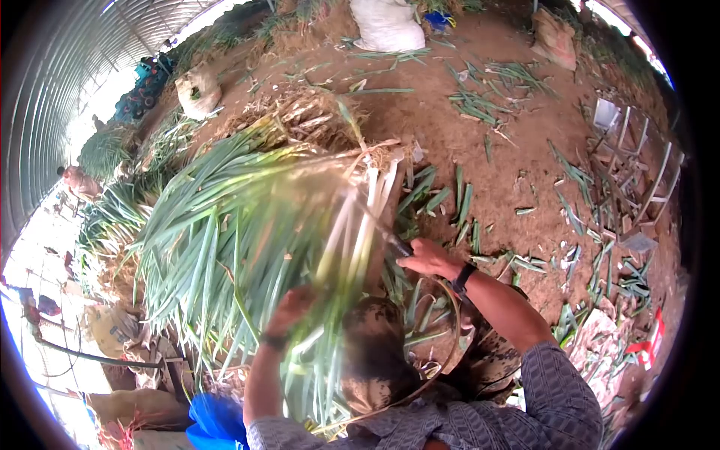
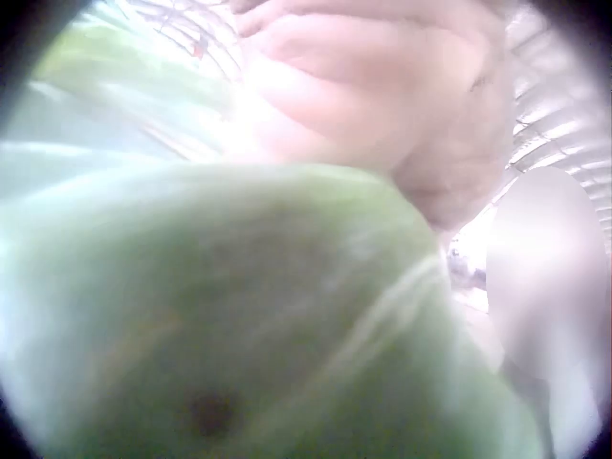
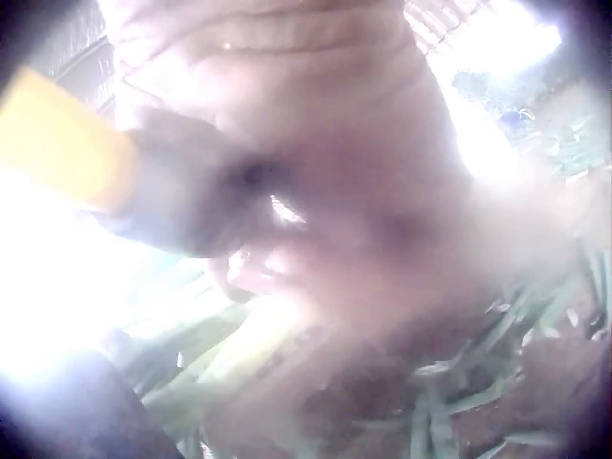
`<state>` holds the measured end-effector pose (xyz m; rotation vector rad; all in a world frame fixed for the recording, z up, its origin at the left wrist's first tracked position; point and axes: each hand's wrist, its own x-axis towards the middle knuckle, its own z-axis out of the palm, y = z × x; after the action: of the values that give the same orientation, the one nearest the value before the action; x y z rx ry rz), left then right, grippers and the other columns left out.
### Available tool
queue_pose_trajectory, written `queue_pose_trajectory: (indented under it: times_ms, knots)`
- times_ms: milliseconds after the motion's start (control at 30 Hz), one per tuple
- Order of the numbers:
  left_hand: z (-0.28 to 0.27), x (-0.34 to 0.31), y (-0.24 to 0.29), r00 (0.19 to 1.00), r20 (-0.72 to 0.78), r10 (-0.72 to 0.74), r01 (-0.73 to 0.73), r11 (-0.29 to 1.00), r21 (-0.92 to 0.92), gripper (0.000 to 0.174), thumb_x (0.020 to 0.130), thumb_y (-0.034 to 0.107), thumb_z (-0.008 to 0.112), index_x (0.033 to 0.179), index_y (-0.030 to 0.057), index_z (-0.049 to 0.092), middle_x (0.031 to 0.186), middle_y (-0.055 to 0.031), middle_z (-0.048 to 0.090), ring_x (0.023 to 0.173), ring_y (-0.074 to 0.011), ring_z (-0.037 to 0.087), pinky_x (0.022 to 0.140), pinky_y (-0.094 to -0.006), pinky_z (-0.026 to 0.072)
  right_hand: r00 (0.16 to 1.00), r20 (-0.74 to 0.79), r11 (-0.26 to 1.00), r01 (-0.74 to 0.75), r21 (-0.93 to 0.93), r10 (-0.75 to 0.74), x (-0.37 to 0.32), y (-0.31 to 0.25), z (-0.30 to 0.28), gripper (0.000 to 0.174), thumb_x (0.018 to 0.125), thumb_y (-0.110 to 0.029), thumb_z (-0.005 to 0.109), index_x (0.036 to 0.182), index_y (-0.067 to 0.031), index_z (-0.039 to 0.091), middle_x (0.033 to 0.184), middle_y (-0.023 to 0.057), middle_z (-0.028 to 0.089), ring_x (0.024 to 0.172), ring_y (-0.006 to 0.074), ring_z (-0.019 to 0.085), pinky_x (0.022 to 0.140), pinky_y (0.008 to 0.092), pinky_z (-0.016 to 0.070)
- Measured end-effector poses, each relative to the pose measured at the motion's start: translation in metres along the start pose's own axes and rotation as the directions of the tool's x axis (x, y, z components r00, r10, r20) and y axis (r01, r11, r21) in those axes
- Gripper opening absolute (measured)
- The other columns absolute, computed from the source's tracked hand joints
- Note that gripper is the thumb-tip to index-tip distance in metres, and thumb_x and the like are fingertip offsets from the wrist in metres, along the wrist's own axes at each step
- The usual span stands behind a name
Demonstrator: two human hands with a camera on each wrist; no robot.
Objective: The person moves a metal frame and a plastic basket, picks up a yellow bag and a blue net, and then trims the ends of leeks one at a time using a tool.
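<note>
In the head view my left hand (image 1: 292,309), blurred, grips a bunch of leeks (image 1: 358,232) by the green leaves. Their white shanks and roots point up and away from me. A broad green leaf (image 2: 239,287) fills much of the left wrist view, below the palm. My right hand (image 1: 429,259) holds a knife (image 1: 399,244) by its dark handle; the blade is blurred and lies over the white shanks. The right wrist view shows the handle's yellow end (image 3: 62,143) sticking out of the fist. Just left of the bunch lies a large heap of leeks (image 1: 202,225).
Cut leaf pieces (image 1: 480,105) litter the brown dirt floor (image 1: 517,172). A white sack (image 1: 386,26) stands at the back, and a smaller sack (image 1: 199,91) at the back left. A metal frame (image 1: 637,172) sits to the right. Blue cloth (image 1: 214,420) lies by my left arm.
</note>
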<state>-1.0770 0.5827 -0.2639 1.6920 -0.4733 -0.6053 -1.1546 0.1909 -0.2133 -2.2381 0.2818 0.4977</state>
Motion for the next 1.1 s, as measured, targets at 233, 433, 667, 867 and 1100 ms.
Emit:
queue_pose_trajectory:
  times_ms: [233, 433, 667, 867, 1100]
  knots:
    - [0.009, 0.002, -0.021, 0.997, 0.038, -0.062, 0.041, 0.911, 0.411, 0.022, 0.093, 0.026, 0.065, 0.098, 0.0047, 0.065, 0.071, 0.0044, 0.053, 0.067, -0.0065, 0.045, 0.056, -0.0272, 0.0393, 0.998, -0.010, 0.998, -0.065, 0.024, 0.066, -0.023, -0.018, -0.012, 0.050, 0.079, -0.048, 0.067, 0.083, 0.0016, 0.059, 0.073, 0.0166, 0.063, 0.066, 0.0325, 0.062, 0.064, 0.0437, 0.0478]
    - [-0.006, 0.022, -0.023, 0.969, 0.175, 0.175, -0.244, 0.554, 0.796, 0.033, 0.090, 0.037, 0.063, 0.096, 0.0045, 0.064, 0.073, -0.0135, 0.062, 0.068, -0.0260, 0.061, 0.060, -0.0396, 0.0476, 0.999, 0.032, 0.999, -0.028, -0.032, 0.029, -0.020, -0.013, -0.002, 0.034, 0.087, -0.035, 0.063, 0.075, -0.0037, 0.060, 0.064, 0.0046, 0.057, 0.053, 0.0149, 0.052, 0.047, 0.0342, 0.0416]
    - [0.014, 0.080, 0.008, 0.997, -0.074, -0.025, 0.077, 0.520, 0.851, 0.040, 0.086, 0.045, 0.062, 0.103, 0.0084, 0.061, 0.086, -0.0203, 0.068, 0.084, -0.0401, 0.065, 0.068, -0.0467, 0.0515, 0.998, 0.057, 0.999, -0.029, 0.023, 0.027, -0.023, -0.004, -0.008, 0.038, 0.084, -0.039, 0.066, 0.070, -0.0052, 0.058, 0.061, 0.0065, 0.057, 0.055, 0.0188, 0.054, 0.053, 0.0372, 0.0427]
    - [0.016, 0.110, 0.056, 0.991, -0.130, 0.013, 0.116, 0.365, 0.924, 0.033, 0.084, 0.040, 0.063, 0.100, 0.0117, 0.064, 0.089, -0.0175, 0.068, 0.085, -0.0389, 0.065, 0.071, -0.0471, 0.0526, 0.998, -0.036, 0.979, 0.049, 0.198, -0.043, -0.016, 0.003, -0.007, 0.038, 0.082, -0.040, 0.067, 0.079, -0.0027, 0.062, 0.066, 0.0085, 0.060, 0.058, 0.0207, 0.055, 0.058, 0.0371, 0.0428]
    - [-0.090, 0.164, 0.135, 0.811, -0.097, 0.577, 0.014, 0.146, 0.989, 0.032, 0.084, 0.011, 0.058, 0.116, 0.0076, 0.056, 0.103, -0.0164, 0.062, 0.086, -0.0378, 0.062, 0.074, -0.0469, 0.0512, 0.993, -0.021, 0.938, 0.117, 0.325, -0.116, 0.005, -0.017, -0.005, 0.038, 0.082, -0.037, 0.067, 0.097, -0.0022, 0.067, 0.085, 0.0143, 0.068, 0.080, 0.0237, 0.064, 0.074, 0.0376, 0.0477]
